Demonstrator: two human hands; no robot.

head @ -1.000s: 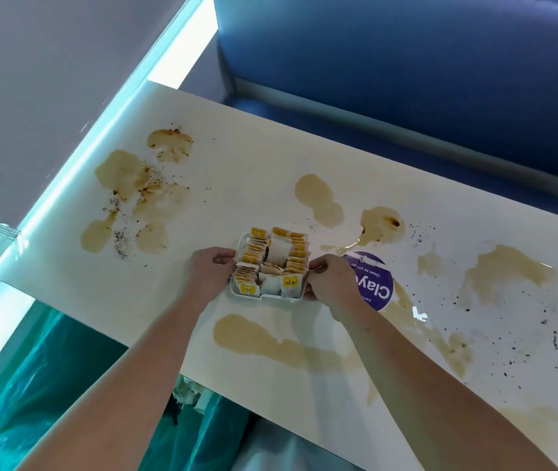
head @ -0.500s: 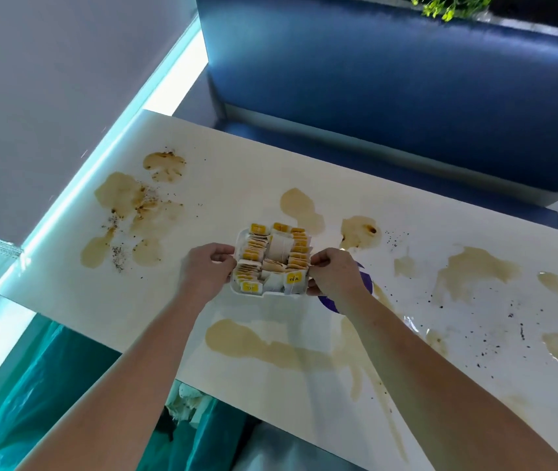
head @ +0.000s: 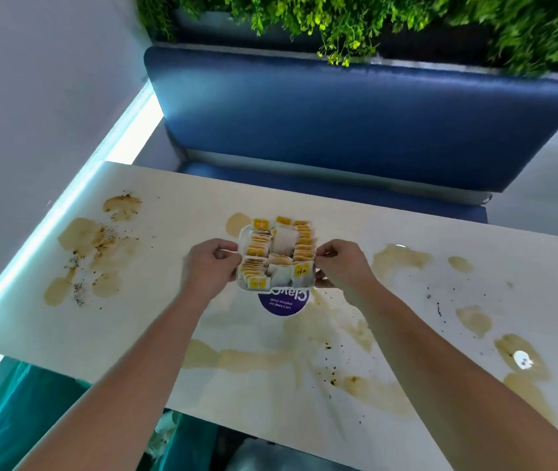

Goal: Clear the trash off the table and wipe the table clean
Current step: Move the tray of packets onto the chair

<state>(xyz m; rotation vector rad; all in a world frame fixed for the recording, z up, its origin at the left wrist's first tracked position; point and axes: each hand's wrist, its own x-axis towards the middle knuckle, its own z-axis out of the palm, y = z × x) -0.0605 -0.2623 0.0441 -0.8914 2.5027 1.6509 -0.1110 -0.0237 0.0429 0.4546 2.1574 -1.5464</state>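
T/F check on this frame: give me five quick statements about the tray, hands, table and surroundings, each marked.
1. Both the left hand and right hand grip the tea bag tray. True.
2. The table is wiped clean. False: brown stains cover it.
3. The tray partly hides the purple sticker. True.
4. The bench is red. False: it is blue.
5. The teal bag lies on the table. False: it sits below the near edge.

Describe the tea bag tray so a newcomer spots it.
Start at the cream table before the blue bench. Near its middle, the left hand and right hand grip a white tray. Only it holds rows of yellow-tagged tea bags; a purple sticker shows at its near edge.
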